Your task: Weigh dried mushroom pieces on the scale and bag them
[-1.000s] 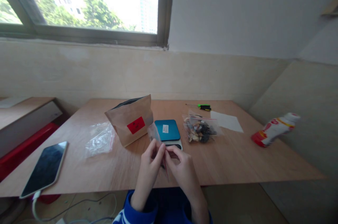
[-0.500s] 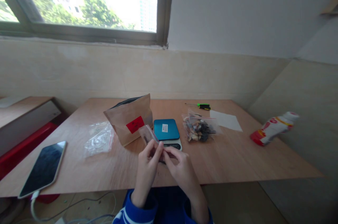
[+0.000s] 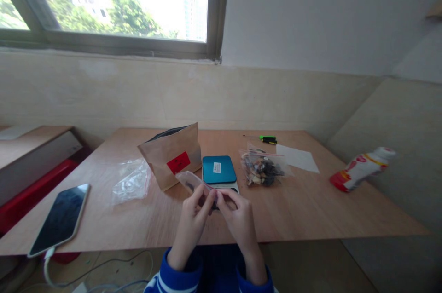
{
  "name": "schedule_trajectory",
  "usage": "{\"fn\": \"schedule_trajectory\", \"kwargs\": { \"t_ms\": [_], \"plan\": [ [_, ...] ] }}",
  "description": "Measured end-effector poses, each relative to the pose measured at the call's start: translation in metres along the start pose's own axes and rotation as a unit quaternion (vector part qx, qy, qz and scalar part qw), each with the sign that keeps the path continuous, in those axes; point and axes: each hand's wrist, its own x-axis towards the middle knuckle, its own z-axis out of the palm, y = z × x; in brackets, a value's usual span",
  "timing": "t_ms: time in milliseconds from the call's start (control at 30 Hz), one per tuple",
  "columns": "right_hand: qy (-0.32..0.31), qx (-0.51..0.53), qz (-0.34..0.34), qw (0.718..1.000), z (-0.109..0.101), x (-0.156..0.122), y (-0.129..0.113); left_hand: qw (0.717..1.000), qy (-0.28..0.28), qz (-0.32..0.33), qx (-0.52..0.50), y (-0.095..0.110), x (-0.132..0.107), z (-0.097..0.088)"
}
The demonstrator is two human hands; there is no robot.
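My left hand point(image 3: 191, 222) and my right hand point(image 3: 239, 222) are close together above the table's near edge. Their fingers pinch the top of a small clear plastic bag point(image 3: 192, 181), which leans left with something dark inside. Behind my hands stands a digital scale with a teal top point(image 3: 219, 169). My left hand is nearest to a kraft paper pouch with a red label point(image 3: 169, 159). To the right of the scale lies a zip bag of mixed brown and dark pieces point(image 3: 261, 169).
A flat clear plastic bag point(image 3: 131, 182) lies left on the plywood table point(image 3: 293, 205). A phone point(image 3: 58, 219) with a charging cable is at the left edge. Further back are a green-and-black pen-like item point(image 3: 268, 140) and white paper point(image 3: 297, 158). A red-and-white plastic bottle point(image 3: 361, 169) lies right.
The small clear bag has tipped from nearly upright to a flatter lean toward the left, and it looks more spread open. My hands have stayed close together in about the same place.
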Motion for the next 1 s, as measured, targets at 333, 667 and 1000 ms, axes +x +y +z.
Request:
{"fn": "schedule_trajectory", "kwargs": {
  "t_ms": [333, 667, 1000],
  "plan": [
    [0.306, 0.066, 0.095, 0.945, -0.029, 0.008, 0.018, 0.998, -0.060, -0.023, 0.027, 0.000, -0.007, -0.013],
    [0.285, 0.277, 0.186, 0.899, -0.027, 0.006, -0.003, 0.973, -0.054, -0.135, -0.179, -0.057, 0.010, -0.009],
    [0.227, 0.105, 0.075, 0.965, -0.019, 0.008, 0.012, 0.926, 0.113, -0.204, -0.298, -0.052, 0.010, 0.008]
  ]
}}
